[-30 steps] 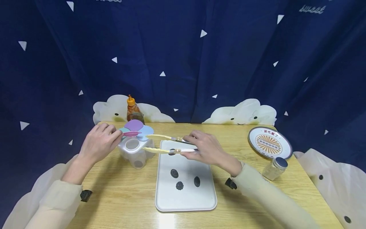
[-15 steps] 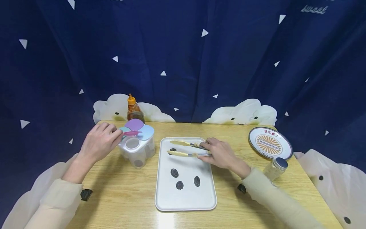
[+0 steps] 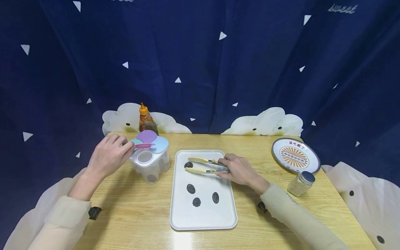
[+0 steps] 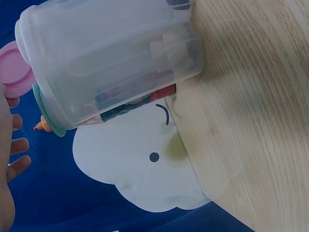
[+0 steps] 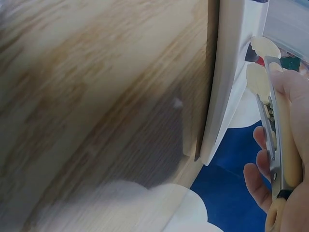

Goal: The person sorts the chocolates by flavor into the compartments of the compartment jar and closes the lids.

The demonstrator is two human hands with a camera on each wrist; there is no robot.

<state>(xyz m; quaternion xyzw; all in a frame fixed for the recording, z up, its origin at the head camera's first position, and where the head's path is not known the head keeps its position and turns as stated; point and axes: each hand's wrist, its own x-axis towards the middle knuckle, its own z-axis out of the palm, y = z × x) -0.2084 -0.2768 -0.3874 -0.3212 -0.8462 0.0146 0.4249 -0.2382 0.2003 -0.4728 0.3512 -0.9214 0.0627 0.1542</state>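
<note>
Right hand (image 3: 239, 169) grips tongs (image 3: 204, 166), arms narrow, long axis left-right, tips on either side of dark piece (image 3: 188, 164) near tray (image 3: 203, 222) far-left corner. Left hand (image 3: 107, 156) pinches pink lid flap (image 3: 143, 146) of container (image 3: 150, 163), left of tray.

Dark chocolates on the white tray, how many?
4. One small dark moulded chocolate sits at the far end by the yellow tongs' tips; three cluster mid-tray. More may sit in the clear container.
</note>
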